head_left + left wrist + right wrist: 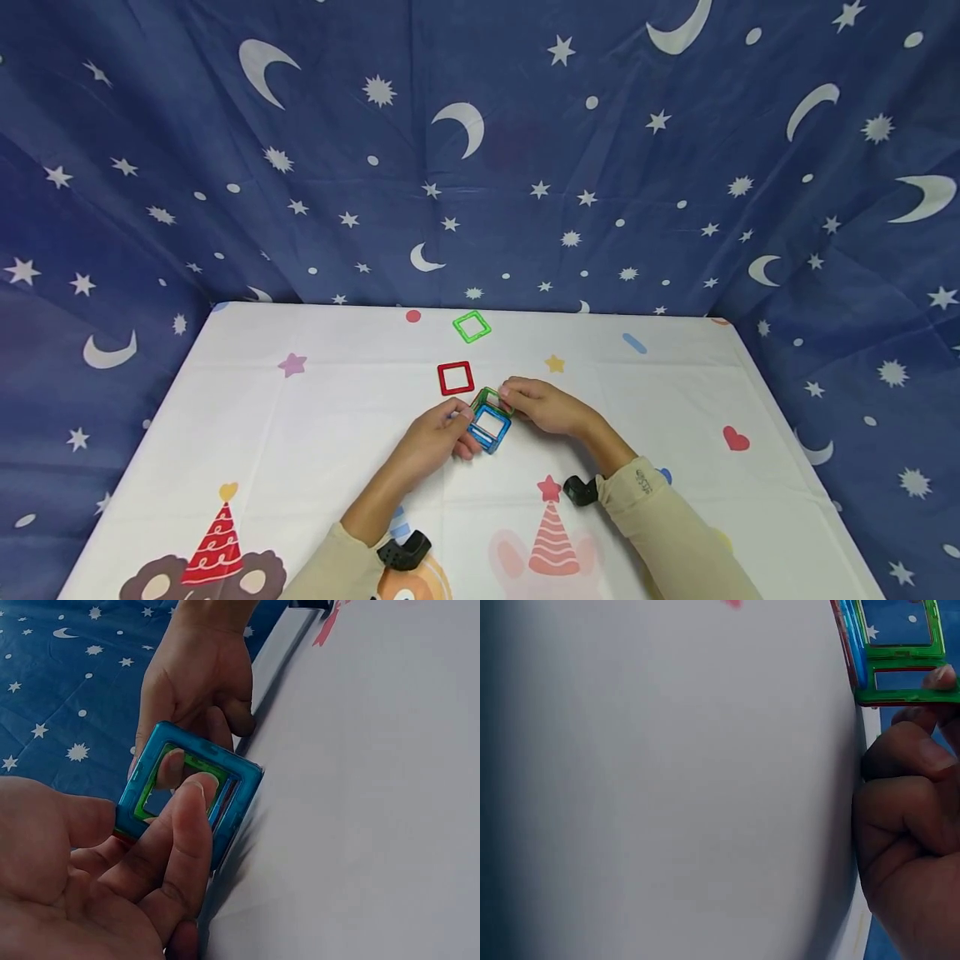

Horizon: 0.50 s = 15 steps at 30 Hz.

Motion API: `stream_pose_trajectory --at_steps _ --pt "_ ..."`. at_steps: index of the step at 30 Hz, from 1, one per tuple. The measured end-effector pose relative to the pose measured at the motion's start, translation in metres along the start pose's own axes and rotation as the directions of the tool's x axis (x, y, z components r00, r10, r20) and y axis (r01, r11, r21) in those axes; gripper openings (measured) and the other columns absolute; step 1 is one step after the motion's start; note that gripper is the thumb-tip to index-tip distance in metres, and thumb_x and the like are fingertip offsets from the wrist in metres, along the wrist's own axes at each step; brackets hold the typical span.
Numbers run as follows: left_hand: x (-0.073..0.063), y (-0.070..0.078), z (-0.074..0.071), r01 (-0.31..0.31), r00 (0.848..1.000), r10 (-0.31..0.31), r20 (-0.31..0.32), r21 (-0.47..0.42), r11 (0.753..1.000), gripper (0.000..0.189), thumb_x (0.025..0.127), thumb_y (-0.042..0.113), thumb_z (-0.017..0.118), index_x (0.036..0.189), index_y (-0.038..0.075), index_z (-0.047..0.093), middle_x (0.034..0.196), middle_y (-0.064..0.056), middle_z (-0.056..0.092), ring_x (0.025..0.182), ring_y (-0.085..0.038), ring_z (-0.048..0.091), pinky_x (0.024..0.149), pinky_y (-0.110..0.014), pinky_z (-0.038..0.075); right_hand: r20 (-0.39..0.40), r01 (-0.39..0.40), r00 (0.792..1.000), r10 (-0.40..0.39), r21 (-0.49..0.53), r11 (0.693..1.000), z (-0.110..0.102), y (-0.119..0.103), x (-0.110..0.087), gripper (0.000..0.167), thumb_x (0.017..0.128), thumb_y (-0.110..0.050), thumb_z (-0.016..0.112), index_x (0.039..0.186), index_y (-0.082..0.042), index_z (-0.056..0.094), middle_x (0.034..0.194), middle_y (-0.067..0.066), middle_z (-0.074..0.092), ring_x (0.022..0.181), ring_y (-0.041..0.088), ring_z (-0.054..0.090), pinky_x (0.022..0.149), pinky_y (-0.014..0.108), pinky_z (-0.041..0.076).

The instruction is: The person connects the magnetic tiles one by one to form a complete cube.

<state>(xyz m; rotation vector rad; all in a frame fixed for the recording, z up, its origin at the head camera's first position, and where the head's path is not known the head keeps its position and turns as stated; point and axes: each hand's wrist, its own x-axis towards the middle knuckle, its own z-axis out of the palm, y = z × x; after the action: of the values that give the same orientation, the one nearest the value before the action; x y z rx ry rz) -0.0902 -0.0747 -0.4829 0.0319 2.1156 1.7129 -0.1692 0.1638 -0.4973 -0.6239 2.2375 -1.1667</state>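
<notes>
Near the table's middle, several square magnetic tiles are joined into a small box shape. Its blue tile [481, 435] faces me, and a green tile [904, 652] forms another side. Red edging shows low on the box in the right wrist view. My left hand [429, 437] grips the box from the left, thumb at the blue rim and fingers curled across the blue tile. From the far right side, my right hand [551, 408] pinches the green edge between thumb and finger. In the right wrist view its other fingers are curled in by the table.
A loose red square tile [442, 380] lies just beyond the box. Farther back is a loose light-green square tile [462, 330]. The white tablecloth [315, 433] has printed party figures, and a blue star-patterned curtain [510, 242] hangs behind the table's back edge.
</notes>
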Motion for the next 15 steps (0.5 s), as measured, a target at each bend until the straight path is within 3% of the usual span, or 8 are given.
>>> stream_pose_trajectory --at_steps 4,7,11,15 --pt "0.000 0.001 0.000 0.004 1.000 -0.004 -0.004 0.009 1.000 0.028 0.108 0.033 0.050 0.111 0.009 0.063 0.082 -0.010 0.075 0.070 -0.020 0.070 0.081 -0.033 0.048 0.002 0.009 1.000 -0.009 0.018 1.000 0.000 0.004 0.000 0.038 0.110 -0.041 0.042 0.093 -0.013 0.062 0.081 0.001 0.047 0.077 0.016 0.047 0.074 0.029 0.040" --pt "0.001 0.001 0.000 0.016 1.000 -0.016 -0.006 0.023 1.000 0.028 0.108 0.034 0.050 0.110 0.010 0.064 0.082 -0.009 0.075 0.070 -0.020 0.069 0.079 -0.031 0.046 0.027 -0.009 1.000 0.005 0.144 0.990 -0.002 0.008 0.000 0.038 0.109 -0.039 0.046 0.101 -0.007 0.064 0.080 0.001 0.047 0.073 0.015 0.043 0.068 0.026 0.038" --pt "0.001 -0.001 -0.001 0.034 0.999 -0.034 0.002 0.034 0.999 0.029 0.108 0.035 0.049 0.112 0.011 0.064 0.080 -0.008 0.074 0.068 -0.019 0.066 0.074 -0.029 0.045 0.038 -0.041 0.999 0.031 0.299 0.953 -0.006 0.009 -0.004 0.030 0.104 -0.031 0.060 0.110 -0.002 0.066 0.083 0.000 0.049 0.073 0.015 0.043 0.063 0.024 0.037" --pt "0.001 -0.002 -0.002 0.023 1.000 -0.024 0.016 0.042 0.999 0.029 0.108 0.033 0.048 0.112 0.010 0.065 0.075 -0.007 0.070 0.063 -0.018 0.061 0.063 -0.026 0.043 0.006 -0.054 0.998 0.055 0.324 0.944 -0.010 0.011 -0.006 0.025 0.099 -0.025 0.067 0.111 -0.003 0.069 0.086 -0.001 0.053 0.074 0.016 0.046 0.061 0.024 0.038"
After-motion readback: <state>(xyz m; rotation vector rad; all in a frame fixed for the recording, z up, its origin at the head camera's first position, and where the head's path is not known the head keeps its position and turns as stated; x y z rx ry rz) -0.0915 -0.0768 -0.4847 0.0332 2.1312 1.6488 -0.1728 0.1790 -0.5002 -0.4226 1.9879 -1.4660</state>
